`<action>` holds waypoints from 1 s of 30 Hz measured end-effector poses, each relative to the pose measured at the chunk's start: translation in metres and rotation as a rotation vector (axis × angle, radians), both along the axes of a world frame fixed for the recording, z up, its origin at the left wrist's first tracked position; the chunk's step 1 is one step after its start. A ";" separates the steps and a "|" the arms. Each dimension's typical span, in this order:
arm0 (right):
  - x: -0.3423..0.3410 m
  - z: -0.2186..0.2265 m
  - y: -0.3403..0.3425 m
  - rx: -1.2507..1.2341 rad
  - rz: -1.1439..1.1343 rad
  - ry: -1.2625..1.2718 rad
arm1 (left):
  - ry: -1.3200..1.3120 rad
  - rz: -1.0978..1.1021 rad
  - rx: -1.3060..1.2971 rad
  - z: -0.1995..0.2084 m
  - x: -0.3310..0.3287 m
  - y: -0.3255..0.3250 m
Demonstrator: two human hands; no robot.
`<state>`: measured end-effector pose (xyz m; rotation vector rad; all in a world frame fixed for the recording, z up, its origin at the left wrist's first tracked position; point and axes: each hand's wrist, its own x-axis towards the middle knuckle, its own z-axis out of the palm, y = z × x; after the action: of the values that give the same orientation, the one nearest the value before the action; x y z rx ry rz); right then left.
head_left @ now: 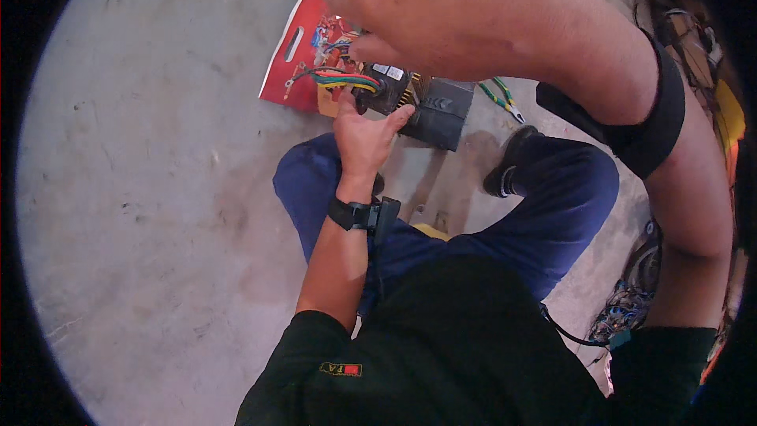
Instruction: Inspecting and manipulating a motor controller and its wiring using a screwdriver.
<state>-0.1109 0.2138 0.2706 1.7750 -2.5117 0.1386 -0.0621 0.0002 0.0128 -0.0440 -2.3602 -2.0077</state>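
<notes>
Well — left hand [364, 138] touches a black device [392, 91].

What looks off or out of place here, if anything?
The wires heaped in a tangle at lower right look untidy. No damage stands out on the black part the left hand touches, though it is partly covered.

Black fabric shirt [457, 331]: small red-and-yellow rectangular emblem [352, 369] on the chest, a few capital letters legible. Black boxy component with a multicoloured wire bundle [392, 96]: small white rectangular labels [395, 73] on top, any print too small to read. Dark grey rectangular box [445, 125] shows faint chevron-like marks [439, 103]; red sheet-like bag with oval handle slot [276, 87] bears printed graphics, details too small to make out.
</notes>
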 end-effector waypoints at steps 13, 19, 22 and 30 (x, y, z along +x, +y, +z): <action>-0.011 -0.005 -0.006 0.060 -0.077 -0.235 | 0.024 -0.015 -0.128 0.001 -0.001 -0.001; -0.020 -0.011 -0.022 0.244 -0.051 -0.070 | 0.069 -0.014 -0.106 -0.002 -0.002 -0.002; -0.018 -0.010 -0.016 0.131 -0.092 -0.251 | 0.038 0.003 -0.164 -0.002 0.000 -0.002; -0.018 -0.006 -0.008 0.114 -0.052 -0.241 | 0.028 0.015 -0.122 -0.005 -0.003 -0.002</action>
<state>-0.1289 0.2060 0.2650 1.8323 -2.7823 0.2233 -0.0654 -0.0017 0.0077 -0.0575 -2.4549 -1.8426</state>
